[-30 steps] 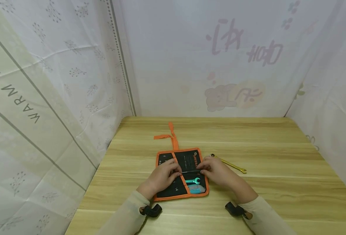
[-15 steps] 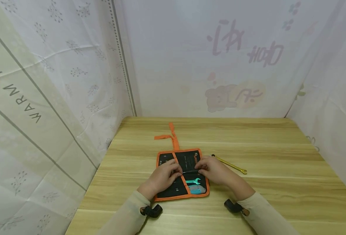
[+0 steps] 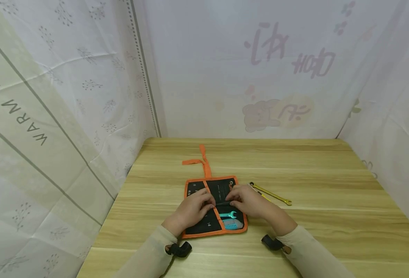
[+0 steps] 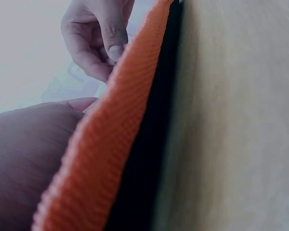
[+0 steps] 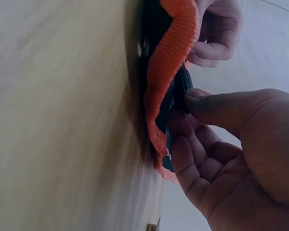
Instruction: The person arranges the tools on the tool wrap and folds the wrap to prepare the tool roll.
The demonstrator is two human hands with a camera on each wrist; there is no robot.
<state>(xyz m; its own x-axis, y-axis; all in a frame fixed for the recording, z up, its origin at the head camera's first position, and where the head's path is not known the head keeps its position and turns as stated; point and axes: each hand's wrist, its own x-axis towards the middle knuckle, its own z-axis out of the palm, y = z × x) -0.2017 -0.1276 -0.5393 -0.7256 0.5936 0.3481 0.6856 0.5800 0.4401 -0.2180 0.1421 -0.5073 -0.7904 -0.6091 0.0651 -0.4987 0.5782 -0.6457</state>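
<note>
A black fabric tool pouch (image 3: 199,230) with orange edging lies unfolded on the table in the head view. My left hand (image 3: 192,208) pinches the orange pocket edge at its middle. Between thumb and fingers, my right hand (image 3: 251,200) holds a slim black tool (image 5: 187,82), one end of which points at that pocket edge. Its exact kind is hidden by the fingers. Below the hands, a teal open-end wrench (image 3: 229,214) and a grey-and-blue utility knife (image 3: 233,224) sit partly in the pocket.
A yellow ratchet wrench (image 3: 272,194) lies on the wooden table (image 3: 315,170) right of the pouch, with another thin yellow item (image 3: 264,196) beside it, partly behind the right hand. Orange tie straps (image 3: 207,168) stretch out from the pouch's far edge.
My right hand has moved left toward the pocket edge with the black tool, and less of that tool shows. My left hand stays in place. More of the yellow items has come into sight.
</note>
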